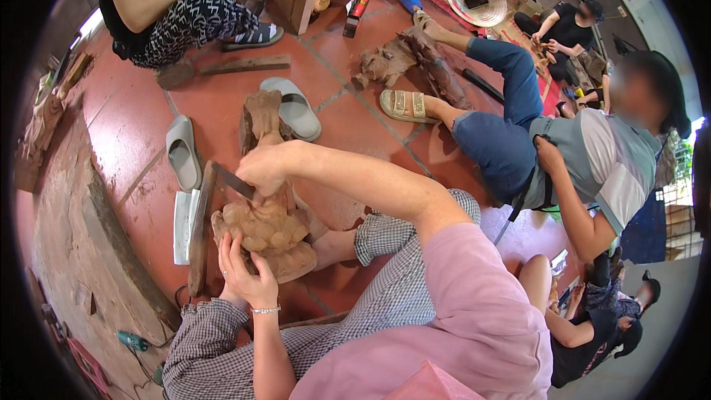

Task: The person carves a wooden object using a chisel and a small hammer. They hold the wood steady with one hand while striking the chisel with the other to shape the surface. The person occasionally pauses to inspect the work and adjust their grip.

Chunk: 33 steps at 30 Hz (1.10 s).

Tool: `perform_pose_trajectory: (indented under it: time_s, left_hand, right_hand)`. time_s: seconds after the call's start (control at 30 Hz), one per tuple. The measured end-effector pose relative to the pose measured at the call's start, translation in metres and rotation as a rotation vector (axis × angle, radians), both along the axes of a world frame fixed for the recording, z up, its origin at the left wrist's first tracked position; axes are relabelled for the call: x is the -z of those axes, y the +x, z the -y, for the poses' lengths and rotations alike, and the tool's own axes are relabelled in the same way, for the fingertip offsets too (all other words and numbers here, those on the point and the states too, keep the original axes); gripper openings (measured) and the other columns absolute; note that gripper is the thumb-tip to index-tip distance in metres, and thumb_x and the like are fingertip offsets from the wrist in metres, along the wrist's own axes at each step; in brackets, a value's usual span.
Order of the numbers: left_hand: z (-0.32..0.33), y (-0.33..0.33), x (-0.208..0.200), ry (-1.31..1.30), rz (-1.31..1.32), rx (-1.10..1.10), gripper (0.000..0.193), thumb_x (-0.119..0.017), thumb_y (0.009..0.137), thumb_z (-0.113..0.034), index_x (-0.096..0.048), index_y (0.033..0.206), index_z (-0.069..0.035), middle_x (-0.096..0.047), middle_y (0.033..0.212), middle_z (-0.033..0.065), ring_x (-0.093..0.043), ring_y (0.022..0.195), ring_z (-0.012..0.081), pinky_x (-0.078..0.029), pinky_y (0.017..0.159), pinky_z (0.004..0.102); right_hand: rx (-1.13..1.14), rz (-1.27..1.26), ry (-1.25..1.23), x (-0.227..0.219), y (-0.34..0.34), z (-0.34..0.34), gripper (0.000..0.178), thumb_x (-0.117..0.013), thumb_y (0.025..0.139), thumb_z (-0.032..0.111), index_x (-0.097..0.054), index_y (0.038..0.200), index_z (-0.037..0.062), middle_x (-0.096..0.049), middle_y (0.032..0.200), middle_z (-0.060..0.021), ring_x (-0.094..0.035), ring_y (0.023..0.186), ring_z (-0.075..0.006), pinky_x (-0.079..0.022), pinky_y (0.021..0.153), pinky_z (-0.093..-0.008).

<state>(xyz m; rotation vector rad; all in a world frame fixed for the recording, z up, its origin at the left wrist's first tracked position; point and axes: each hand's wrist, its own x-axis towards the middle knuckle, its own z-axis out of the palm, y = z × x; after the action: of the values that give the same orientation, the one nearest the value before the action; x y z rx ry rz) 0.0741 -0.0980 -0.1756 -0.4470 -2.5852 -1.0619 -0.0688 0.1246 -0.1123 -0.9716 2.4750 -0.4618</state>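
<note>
While trousers (pixel 198 26) bear ltrs, L grip (pixel 248 272) spread on carving (pixel 266 231), R grip (pixel 263 168) pinching tool (pixel 235 182).

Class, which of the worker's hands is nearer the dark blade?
Right: the right hand holds the dark blade; the left hand is farther off, against the carving.

On floor (pixel 381 152), we have carving (pixel 278 228) before us, our left hand (pixel 246 270) on its near-left edge. Left of carving: stick (pixel 198 244). Beyond stick: slipper (pixel 182 154); second slipper (pixel 302 117) right of carving's far end. Mallet (pixel 244 65) beyond both. Log (pixel 78 237) along floor's left edge.
</note>
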Motion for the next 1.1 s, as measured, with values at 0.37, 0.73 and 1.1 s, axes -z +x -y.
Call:
perform_pose_trajectory:
  time_s: [0.37,0.73,1.1]
  left_hand:
    - [0.003,-0.002,-0.001,-0.004,0.007,0.01,0.045,-0.058,0.083,-0.002,-0.063,0.127,-0.001,-0.058,0.141,0.0184,-0.05,0.134,0.0392,-0.038,0.113,0.0479]
    - [0.003,0.0,-0.001,-0.006,0.009,0.012,0.045,-0.059,0.083,-0.003,-0.063,0.128,0.001,-0.057,0.141,0.0199,-0.049,0.134,0.0407,-0.037,0.113,0.0494]
    - [0.007,-0.001,0.002,-0.006,0.014,0.031,0.046,-0.06,0.082,-0.004,-0.063,0.127,0.001,-0.057,0.14,0.0206,-0.048,0.134,0.0421,-0.037,0.113,0.0505]
  right_hand:
    - [0.307,-0.093,-0.613,0.02,0.032,-0.006,0.031,-0.079,0.084,0.024,-0.064,0.105,0.006,-0.071,0.08,-0.0148,-0.07,0.086,-0.0323,-0.052,0.07,-0.0439]
    - [0.771,0.571,-1.259,0.034,0.16,0.009,0.062,-0.065,0.099,0.011,-0.038,0.155,0.0057,-0.069,0.124,-0.013,-0.069,0.096,-0.0171,-0.058,0.086,-0.0308]
    - [1.08,0.649,-1.716,0.034,0.16,0.024,0.03,-0.066,0.1,0.007,-0.061,0.127,-0.0048,-0.072,0.112,-0.0164,-0.072,0.101,-0.0204,-0.062,0.086,-0.0311]
